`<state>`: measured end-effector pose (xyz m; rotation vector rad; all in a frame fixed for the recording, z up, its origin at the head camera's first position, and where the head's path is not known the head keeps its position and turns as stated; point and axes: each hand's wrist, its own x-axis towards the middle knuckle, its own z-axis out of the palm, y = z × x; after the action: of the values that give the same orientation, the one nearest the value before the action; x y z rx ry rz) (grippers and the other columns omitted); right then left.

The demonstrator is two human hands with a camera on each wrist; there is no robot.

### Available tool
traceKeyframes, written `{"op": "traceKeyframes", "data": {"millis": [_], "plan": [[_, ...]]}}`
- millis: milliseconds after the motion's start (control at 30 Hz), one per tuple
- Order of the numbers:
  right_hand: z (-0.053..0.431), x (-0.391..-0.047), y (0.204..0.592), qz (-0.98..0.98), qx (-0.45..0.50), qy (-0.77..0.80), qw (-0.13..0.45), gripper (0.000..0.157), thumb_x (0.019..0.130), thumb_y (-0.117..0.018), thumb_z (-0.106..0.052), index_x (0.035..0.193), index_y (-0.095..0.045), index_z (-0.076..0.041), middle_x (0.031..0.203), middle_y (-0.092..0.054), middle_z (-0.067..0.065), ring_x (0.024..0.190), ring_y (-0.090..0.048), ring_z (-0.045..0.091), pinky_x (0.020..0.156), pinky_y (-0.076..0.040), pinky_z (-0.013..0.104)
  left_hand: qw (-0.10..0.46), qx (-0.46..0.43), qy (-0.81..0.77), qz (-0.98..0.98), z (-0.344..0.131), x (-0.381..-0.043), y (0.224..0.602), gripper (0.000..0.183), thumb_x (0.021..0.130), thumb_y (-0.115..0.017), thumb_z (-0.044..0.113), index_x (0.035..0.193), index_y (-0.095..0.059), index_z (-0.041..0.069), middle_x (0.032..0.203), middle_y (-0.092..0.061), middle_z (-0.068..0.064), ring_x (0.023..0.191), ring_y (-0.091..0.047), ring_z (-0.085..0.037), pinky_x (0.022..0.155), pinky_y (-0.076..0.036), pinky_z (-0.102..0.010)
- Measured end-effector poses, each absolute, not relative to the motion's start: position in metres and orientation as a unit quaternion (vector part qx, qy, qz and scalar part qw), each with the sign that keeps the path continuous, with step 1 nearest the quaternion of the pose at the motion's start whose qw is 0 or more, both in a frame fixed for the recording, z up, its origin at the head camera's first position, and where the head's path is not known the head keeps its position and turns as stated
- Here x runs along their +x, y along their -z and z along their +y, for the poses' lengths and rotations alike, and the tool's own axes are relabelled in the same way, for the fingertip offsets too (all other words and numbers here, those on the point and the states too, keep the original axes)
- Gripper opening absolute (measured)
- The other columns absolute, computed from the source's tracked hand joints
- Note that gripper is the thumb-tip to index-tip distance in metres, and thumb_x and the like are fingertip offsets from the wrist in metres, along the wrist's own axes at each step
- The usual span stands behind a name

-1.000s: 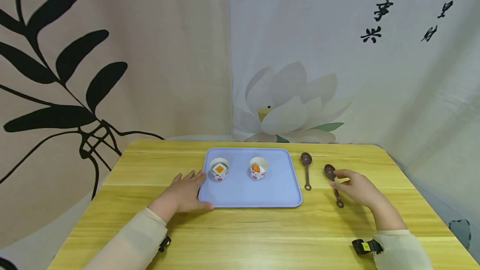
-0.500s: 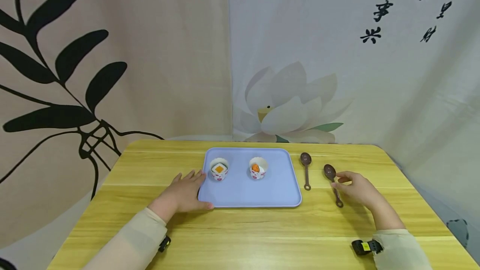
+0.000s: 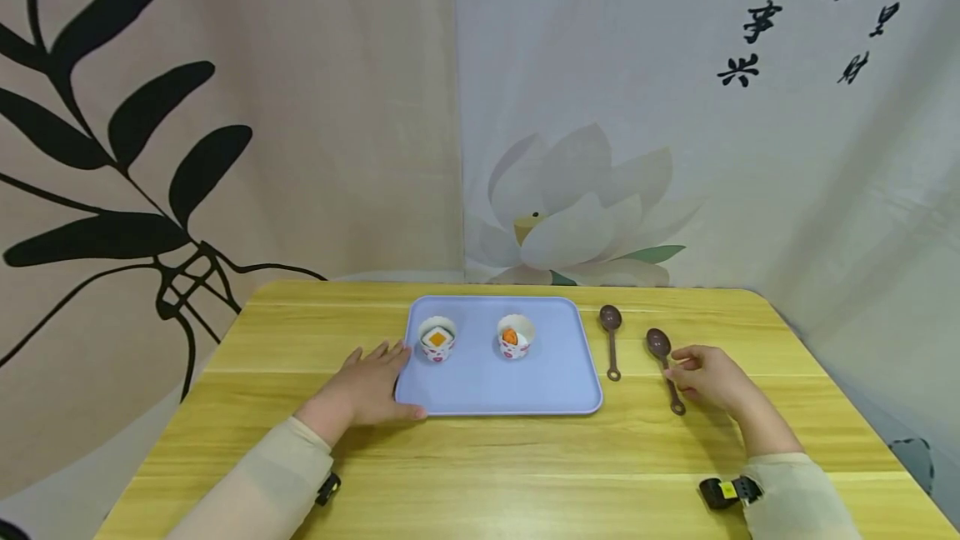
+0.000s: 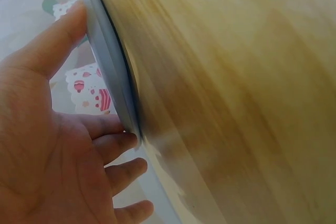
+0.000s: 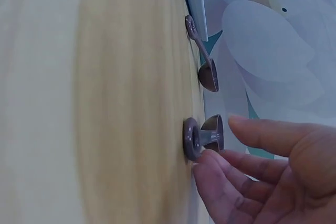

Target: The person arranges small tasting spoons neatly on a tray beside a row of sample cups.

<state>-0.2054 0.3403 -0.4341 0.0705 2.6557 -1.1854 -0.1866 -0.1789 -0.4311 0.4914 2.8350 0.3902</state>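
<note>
My left hand (image 3: 372, 383) rests at the left end of a pale blue tray (image 3: 517, 390), fingers along its side and thumb at the front corner. The left wrist view shows the thumb and fingers spread against the tray rim (image 4: 107, 51). Beside a brown spoon (image 3: 658, 343) on the table, my right hand (image 3: 708, 375) has its thumb and fingertips at the handle. In the right wrist view, a gap shows between the thumb (image 5: 252, 129) and the fingers, next to that spoon's ringed handle end (image 5: 190, 139).
Two patterned paper cups stand on the tray: the left cup (image 3: 437, 338) holds a white and orange piece, the right cup (image 3: 516, 337) an orange piece. A second brown spoon (image 3: 611, 332) lies between tray and right hand. A printed curtain (image 3: 570, 107) hangs behind the table.
The right hand's fingers have drawn slightly more inward beside the spoon handle. The left hand, tray, cups and spoons keep their places; the head view has shifted a little.
</note>
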Motion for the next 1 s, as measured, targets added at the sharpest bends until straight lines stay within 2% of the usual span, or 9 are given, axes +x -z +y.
{"op": "traceKeyframes", "data": {"millis": [167,1000], "plan": [[0.3404,-0.2082,0.4375,0.901,0.035,0.414,0.122,0.050,0.097,-0.065,-0.010,0.132,-0.046,0.021,0.102,-0.062,0.021,0.077,-0.065,0.019,0.068,-0.059,0.034,0.120,0.167,-0.136,0.969,-0.1787,-0.1851,0.4298,0.112,0.078,-0.072,0.069,0.153,-0.033,-0.005,0.160,-0.029,-0.022,0.148,-0.024,-0.044,0.117,-0.012,-0.066],[0.3364,-0.2128,0.4395,0.889,0.052,0.431,0.145,0.045,0.093,-0.068,-0.001,0.129,-0.049,0.016,0.097,-0.057,0.017,0.077,-0.063,0.019,0.066,-0.059,0.033,0.120,0.167,-0.129,0.970,-0.1796,-0.1872,0.4325,0.112,0.078,-0.070,0.070,0.154,-0.033,-0.003,0.161,-0.028,-0.021,0.148,-0.023,-0.044,0.117,-0.013,-0.066]]}}
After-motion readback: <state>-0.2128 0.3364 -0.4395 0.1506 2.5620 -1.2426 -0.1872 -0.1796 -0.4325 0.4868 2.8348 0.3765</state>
